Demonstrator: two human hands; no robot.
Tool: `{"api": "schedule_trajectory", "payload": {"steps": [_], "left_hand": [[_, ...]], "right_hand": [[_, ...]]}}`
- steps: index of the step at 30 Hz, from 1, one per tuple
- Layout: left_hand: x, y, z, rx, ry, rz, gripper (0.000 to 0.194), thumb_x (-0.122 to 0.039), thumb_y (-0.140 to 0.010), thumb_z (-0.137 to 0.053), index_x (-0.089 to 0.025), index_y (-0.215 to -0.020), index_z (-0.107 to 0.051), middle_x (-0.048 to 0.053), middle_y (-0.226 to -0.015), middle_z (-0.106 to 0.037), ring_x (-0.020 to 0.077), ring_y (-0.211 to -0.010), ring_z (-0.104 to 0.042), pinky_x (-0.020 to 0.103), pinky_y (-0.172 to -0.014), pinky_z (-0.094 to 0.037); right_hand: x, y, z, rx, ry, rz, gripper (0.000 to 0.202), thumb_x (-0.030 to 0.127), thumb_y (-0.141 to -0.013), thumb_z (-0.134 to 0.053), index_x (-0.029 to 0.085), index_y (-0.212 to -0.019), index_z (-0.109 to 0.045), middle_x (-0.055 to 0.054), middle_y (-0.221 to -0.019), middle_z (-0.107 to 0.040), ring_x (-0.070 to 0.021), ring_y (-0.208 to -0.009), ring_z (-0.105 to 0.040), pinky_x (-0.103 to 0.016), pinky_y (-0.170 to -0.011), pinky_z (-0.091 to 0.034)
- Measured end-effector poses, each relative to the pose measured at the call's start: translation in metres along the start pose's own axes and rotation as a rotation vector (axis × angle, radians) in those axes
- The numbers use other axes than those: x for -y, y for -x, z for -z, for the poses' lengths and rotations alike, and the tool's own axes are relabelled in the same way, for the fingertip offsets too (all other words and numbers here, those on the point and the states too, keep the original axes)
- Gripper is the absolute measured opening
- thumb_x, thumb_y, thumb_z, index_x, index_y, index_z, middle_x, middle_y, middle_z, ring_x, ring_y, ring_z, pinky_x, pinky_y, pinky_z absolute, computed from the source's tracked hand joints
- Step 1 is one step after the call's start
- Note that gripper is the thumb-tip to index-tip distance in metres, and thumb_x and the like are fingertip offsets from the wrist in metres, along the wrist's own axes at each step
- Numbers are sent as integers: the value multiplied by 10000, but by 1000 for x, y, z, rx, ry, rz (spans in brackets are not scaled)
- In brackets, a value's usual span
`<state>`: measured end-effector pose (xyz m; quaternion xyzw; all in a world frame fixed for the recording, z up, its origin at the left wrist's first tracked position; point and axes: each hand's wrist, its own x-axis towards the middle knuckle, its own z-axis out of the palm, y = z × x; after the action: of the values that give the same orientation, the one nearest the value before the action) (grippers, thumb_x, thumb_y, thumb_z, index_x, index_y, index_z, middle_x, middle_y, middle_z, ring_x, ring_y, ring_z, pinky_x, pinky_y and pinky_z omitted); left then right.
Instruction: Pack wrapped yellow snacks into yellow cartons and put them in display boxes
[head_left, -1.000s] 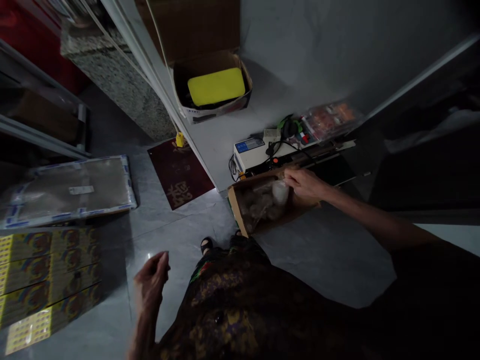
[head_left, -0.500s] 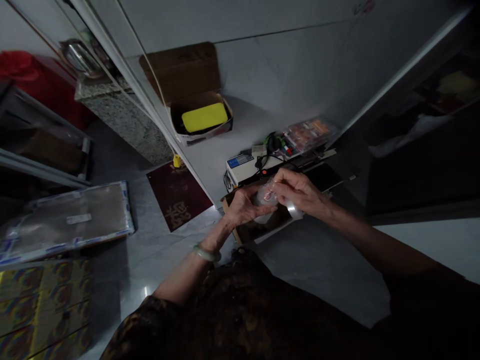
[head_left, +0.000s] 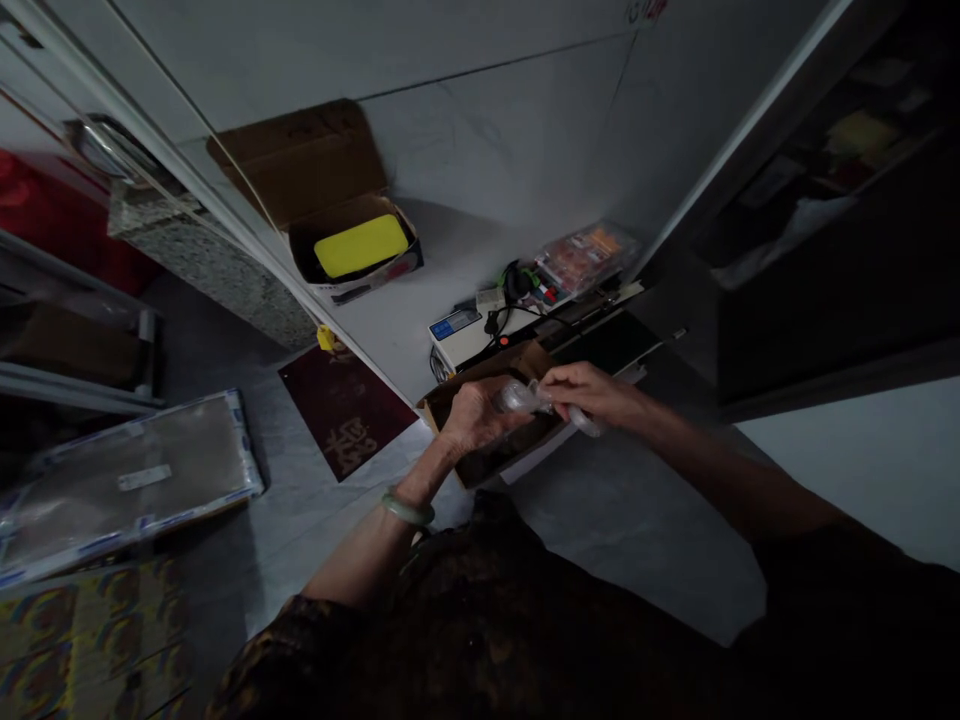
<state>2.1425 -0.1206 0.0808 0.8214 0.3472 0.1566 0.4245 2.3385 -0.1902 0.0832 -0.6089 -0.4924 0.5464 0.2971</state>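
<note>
My left hand (head_left: pixel 478 415) is closed round a small bundle in crinkled clear plastic (head_left: pixel 516 396); what is inside I cannot make out. From the right, my right hand (head_left: pixel 592 392) pinches the gathered end of that plastic between thumb and fingers. A shiny whitish loop or roll (head_left: pixel 585 421) shows under the right fingers, too blurred to name. Both hands are over an open cardboard box (head_left: pixel 480 468), whose dark inside is partly hidden by them. A pale green bangle (head_left: pixel 407 508) circles my left wrist.
Behind the box stands a white device with a blue label (head_left: pixel 457 338), cables on it, beside a clear plastic pack (head_left: pixel 589 258). An open carton (head_left: pixel 382 278) holds a yellow item (head_left: pixel 361 246). A dark red mat (head_left: pixel 345 410) and a wrapped panel (head_left: pixel 187 460) lie left.
The view has shifted, so the surroundings appear further left. The plastic between my hands is now drawn out and gathered into a narrow neck, and my right hand has turned slightly.
</note>
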Motion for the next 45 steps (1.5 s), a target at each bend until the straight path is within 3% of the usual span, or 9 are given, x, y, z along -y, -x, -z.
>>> {"api": "schedule_trajectory", "payload": {"steps": [4, 11, 15, 18, 26, 32, 35, 41, 45], "left_hand": [[0, -3, -5, 63, -127, 36, 368, -355, -710, -712, -133, -1001, -674, 40, -839, -675, 156, -748, -576, 226, -634, -398], [-2, -14, -13, 163, -323, 242, 423, -437, -654, -732, -159, -971, -703, 84, -823, -691, 214, -727, -615, 276, -572, -379], [-2, -20, -11, 175, -391, 317, 478, -507, -629, -725, -163, -959, -697, 100, -859, -697, 234, -769, -638, 275, -571, -400], [0, -23, -8, 185, -425, 334, 530, -545, -611, -721, -170, -984, -685, 95, -871, -700, 244, -795, -652, 280, -590, -424], [-5, -24, -17, 241, -524, 238, 418, -469, -636, -733, -189, -945, -700, 111, -892, -703, 273, -849, -656, 301, -660, -436], [-5, -29, -21, 241, -531, 183, 342, -382, -645, -736, -160, -903, -698, 143, -874, -690, 283, -816, -642, 309, -643, -423], [-1, -30, -23, 239, -482, 140, 333, -402, -659, -729, -176, -901, -694, 113, -855, -687, 258, -785, -633, 301, -627, -404], [1, -25, -34, 258, -351, 68, 316, -361, -656, -745, -209, -931, -708, 47, -768, -674, 190, -692, -601, 272, -583, -369], [-3, -25, -34, 253, -247, 45, 293, -364, -675, -734, -215, -927, -719, 24, -724, -669, 168, -651, -583, 267, -576, -376]], "right_hand": [[-11, 2, 0, -51, -37, 59, 376, 531, -790, -563, 173, -675, -546, 34, -567, -492, -62, -443, -375, -227, -437, -258], [-10, 4, -9, -283, 34, 422, 253, 377, -764, -617, 171, -627, -559, -23, -743, -579, -131, -697, -518, -263, -621, -384], [-16, 5, -6, -107, -58, 269, 253, 384, -844, -516, 167, -792, -633, 9, -642, -565, -88, -529, -449, -229, -495, -327], [-24, 2, -4, 44, -109, 165, 272, 369, -828, -499, 152, -881, -654, -29, -776, -661, -66, -478, -443, -213, -442, -308], [-41, -16, -4, 110, -69, -3, 472, 418, -741, -608, 112, -1099, -640, -5, -619, -635, -78, -460, -457, -198, -420, -275], [-44, -19, -13, 53, 1, 117, 206, 334, -640, -684, 146, -634, -599, 49, -549, -476, -81, -539, -429, -215, -503, -310], [-48, -20, -12, 4, -48, 150, 214, 344, -641, -681, 154, -634, -582, 32, -610, -502, -99, -595, -464, -232, -552, -349], [-55, -17, 11, 230, 0, 60, 267, 398, -670, -680, 163, -704, -560, 37, -616, -509, -100, -582, -465, -224, -531, -341], [-56, -14, 24, 231, -1, 64, 291, 433, -708, -667, 159, -733, -571, 27, -650, -512, -104, -609, -464, -233, -560, -343]]}}
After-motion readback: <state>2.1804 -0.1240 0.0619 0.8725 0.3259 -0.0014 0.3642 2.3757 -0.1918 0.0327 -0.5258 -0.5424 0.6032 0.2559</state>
